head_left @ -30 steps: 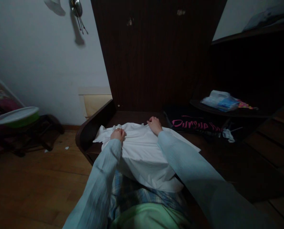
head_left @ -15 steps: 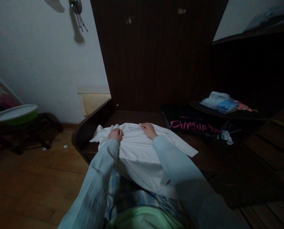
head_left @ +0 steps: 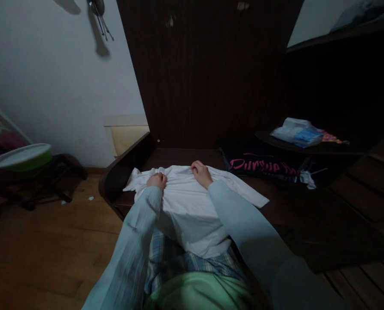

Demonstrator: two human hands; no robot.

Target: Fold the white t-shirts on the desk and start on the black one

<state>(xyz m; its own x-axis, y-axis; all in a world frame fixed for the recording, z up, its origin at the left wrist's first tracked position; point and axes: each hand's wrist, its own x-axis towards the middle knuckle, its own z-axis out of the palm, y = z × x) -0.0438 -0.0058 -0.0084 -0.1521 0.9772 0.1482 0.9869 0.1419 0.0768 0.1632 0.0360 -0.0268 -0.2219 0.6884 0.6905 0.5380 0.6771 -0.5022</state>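
A white shirt (head_left: 188, 202) lies spread on a dark wooden bench, a sleeve stretching out to the right and its lower part hanging over the front edge toward my lap. On its left part, my left hand (head_left: 157, 181) is closed with curled fingers, bunching the cloth into creases. My right hand (head_left: 201, 173) pinches the shirt's far edge near the middle, thumb and fingers together. Wrinkles run between the two hands. The fingertips of my left hand are partly hidden.
The bench's raised left arm (head_left: 109, 176) stands beside the shirt. To the right lies a black folded item with pink lettering (head_left: 259, 165), below a shelf bearing a plastic packet (head_left: 298, 132). A green basin (head_left: 24, 157) rests on a dark stool at far left.
The shirt's lower hanging part has drawn up and narrowed a little near my lap. My right hand has tilted slightly at the far edge. Both hands keep about the same place.
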